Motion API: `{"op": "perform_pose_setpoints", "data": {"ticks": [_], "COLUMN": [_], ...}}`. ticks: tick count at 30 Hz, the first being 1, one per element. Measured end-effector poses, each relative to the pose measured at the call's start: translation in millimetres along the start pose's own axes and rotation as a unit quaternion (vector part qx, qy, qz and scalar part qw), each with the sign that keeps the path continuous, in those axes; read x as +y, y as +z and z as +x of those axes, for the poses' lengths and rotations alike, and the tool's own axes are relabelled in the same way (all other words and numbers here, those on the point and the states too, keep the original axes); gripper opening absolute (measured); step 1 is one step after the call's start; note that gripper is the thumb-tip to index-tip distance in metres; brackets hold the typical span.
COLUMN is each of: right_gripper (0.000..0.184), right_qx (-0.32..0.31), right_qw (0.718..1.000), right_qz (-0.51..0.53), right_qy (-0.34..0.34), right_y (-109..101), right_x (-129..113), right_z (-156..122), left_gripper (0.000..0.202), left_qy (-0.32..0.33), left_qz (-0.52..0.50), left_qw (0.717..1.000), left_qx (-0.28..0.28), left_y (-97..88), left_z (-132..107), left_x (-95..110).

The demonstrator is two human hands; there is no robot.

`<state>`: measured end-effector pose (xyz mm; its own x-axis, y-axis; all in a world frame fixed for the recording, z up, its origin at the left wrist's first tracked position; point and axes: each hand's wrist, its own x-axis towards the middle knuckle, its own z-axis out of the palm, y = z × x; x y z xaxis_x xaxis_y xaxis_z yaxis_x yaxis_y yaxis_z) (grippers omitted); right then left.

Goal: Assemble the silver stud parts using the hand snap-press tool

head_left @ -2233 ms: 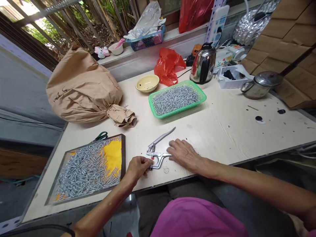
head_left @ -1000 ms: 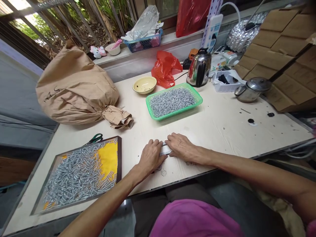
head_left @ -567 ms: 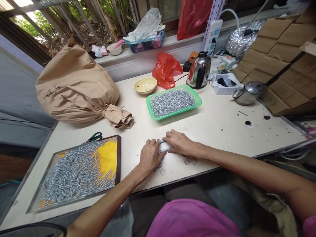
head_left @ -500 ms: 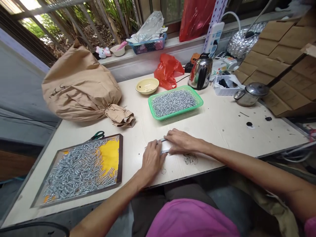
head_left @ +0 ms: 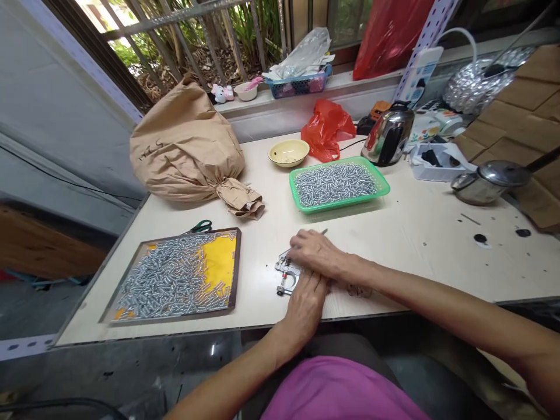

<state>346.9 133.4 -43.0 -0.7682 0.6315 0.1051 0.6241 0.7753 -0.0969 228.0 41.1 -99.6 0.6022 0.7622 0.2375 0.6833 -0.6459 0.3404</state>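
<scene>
A small silvery metal fixture (head_left: 281,281), with a rounded cut-out, a spring and a red part, lies on the table in front of me. My right hand (head_left: 318,254) is over its far side, fingers curled down onto it. Close against its near right side, my left hand (head_left: 307,298) is closed, its fingertips partly hidden beneath my right hand. A thin dark tip (head_left: 324,231) sticks out beyond my right hand; I cannot tell what it belongs to. To the left, a shallow tray (head_left: 237,268) with a yellow base holds many small metal pins (head_left: 168,280).
A green basket (head_left: 297,204) full of similar pins stands beyond my hands. Behind are a cream bowl (head_left: 289,154), a red plastic bag (head_left: 326,129), a kettle (head_left: 389,134) and a tied brown sack (head_left: 188,146). Scissors (head_left: 202,226) lie behind the tray; a metal pot (head_left: 494,182) stands right.
My hands have gone from holding the fixture's two sides to overlapping, right over left. More of the fixture's left side now shows. The view has swung left.
</scene>
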Motion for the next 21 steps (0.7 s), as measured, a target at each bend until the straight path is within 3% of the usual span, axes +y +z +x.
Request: {"op": "perform_pose_setpoints", "data": {"ticks": [2,5,7,9,12,14,16,19,21], "right_gripper": [0.013,0.015,0.011,0.01,0.015,0.018,0.019,0.021,0.024], "right_qx": [-0.013,-0.039,-0.051,-0.043,0.016,0.058,0.095,0.163,0.228], "right_qw": [0.996,0.988,0.983,0.981,0.979,0.973,0.968,0.962,0.959], "right_qz": [0.022,0.033,0.038,0.033,0.005,0.002,0.019,0.058,0.069], "right_qy": [-0.088,-0.147,-0.171,-0.187,-0.204,-0.221,-0.232,-0.213,-0.152], "right_y": [-0.6,4.6,10.6,17.6,29.3,36.2,39.5,32.1,16.9], "right_x": [-20.5,-38.3,-41.2,-40.8,-41.2,-43.8,-46.8,-44.9,-33.7], "right_z": [7.3,16.4,20.2,21.4,18.5,15.3,12.5,12.0,14.7], "left_gripper": [0.032,0.029,0.029,0.026,0.026,0.029,0.03,0.029,0.028], "left_qy": [0.002,0.029,-0.002,-0.129,-0.318,-0.368,-0.382,-0.371,-0.365], "left_qz": [-0.018,-0.053,-0.049,-0.008,0.045,0.057,0.076,0.112,0.112], "left_qw": [1.0,0.998,0.997,0.982,0.93,0.917,0.917,0.921,0.924], "left_qx": [-0.003,-0.001,0.051,0.134,0.18,0.143,0.092,0.044,0.038], "left_y": [-7.1,-33.0,-58.8,-86.1,-116.3,-124.0,-123.3,-116.2,-113.2], "left_z": [-11.3,-38.9,-56.2,-66.0,-64.3,-56.2,-46.8,-35.6,-31.4], "left_x": [4.1,3.6,-10.0,-37.4,-92.0,-122.9,-141.4,-148.9,-148.9]}}
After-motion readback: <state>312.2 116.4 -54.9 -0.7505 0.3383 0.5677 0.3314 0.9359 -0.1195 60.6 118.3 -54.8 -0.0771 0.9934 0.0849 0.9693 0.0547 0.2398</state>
